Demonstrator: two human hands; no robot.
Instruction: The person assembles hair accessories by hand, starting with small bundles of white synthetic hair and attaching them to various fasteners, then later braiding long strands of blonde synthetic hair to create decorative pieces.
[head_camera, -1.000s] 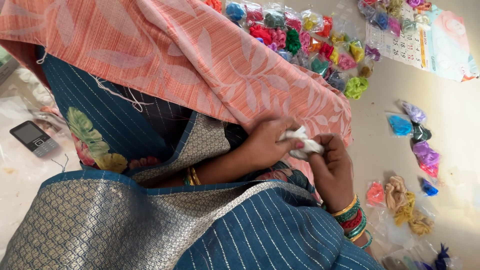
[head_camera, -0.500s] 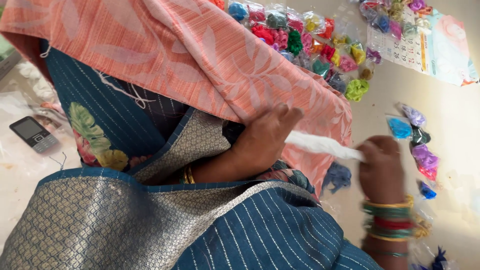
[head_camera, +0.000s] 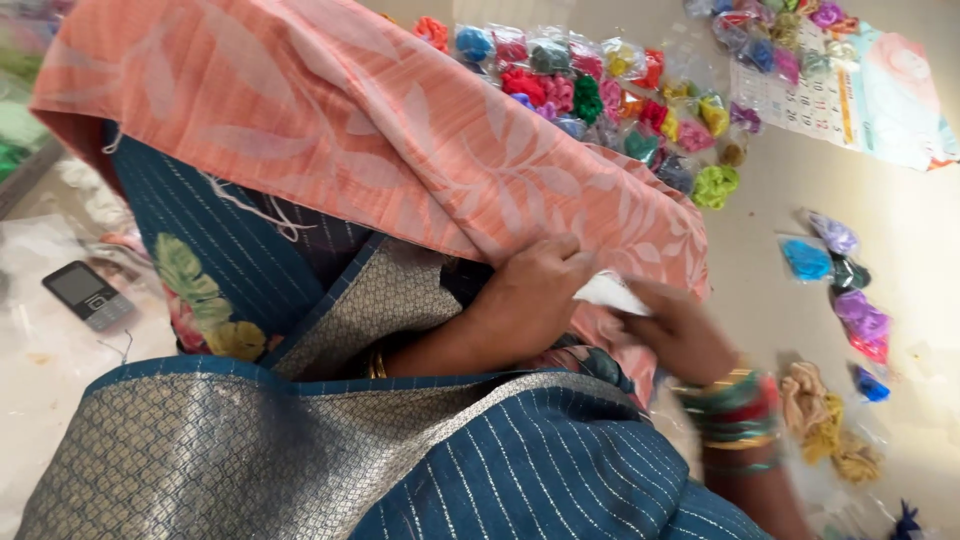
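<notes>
A peach cloth with a pale leaf pattern (head_camera: 380, 150) lies draped over my lap. My left hand (head_camera: 525, 295) rests at its lower edge, fingers closed on a bunch of white thread (head_camera: 610, 292). My right hand (head_camera: 680, 335), blurred and wearing green and red bangles, grips the same white thread from the right. Both hands touch at the thread, just under the corner of the peach cloth.
Several small packets of coloured thread (head_camera: 600, 90) lie on the floor at the top, more packets (head_camera: 850, 290) at the right. A calendar sheet (head_camera: 850, 90) lies top right. A small phone (head_camera: 88, 295) sits at the left. Blue and gold sari fabric (head_camera: 300, 460) fills the foreground.
My right hand, which had pulled the white thread out to the right, has come back to my left hand. The thread is bunched short between them again.
</notes>
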